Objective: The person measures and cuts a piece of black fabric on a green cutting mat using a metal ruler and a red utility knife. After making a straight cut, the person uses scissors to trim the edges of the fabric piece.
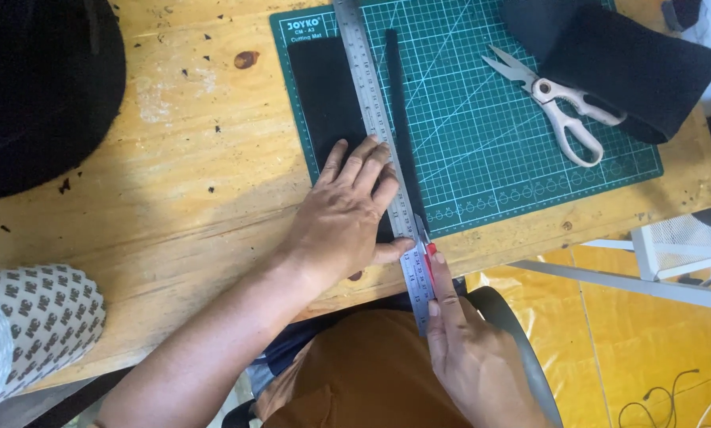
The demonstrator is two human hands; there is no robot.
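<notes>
My left hand point(347, 210) presses flat on a steel ruler point(371, 103) and on a piece of black fabric point(324, 87) lying on a green cutting mat point(490, 135). My right hand point(466, 349) grips a red utility knife point(428, 254), its blade at the ruler's right edge near the mat's front border. A narrow black strip point(399, 103) runs along the right side of the ruler, apart from the wider piece.
White-handled scissors point(558, 103) lie on the mat's right part beside a folded black cloth point(633, 63). A large roll of printed tape point(30, 325) sits at the wooden table's point(173, 198) front left. A dark round object point(38, 87) fills the upper left. Yellow floor is at right.
</notes>
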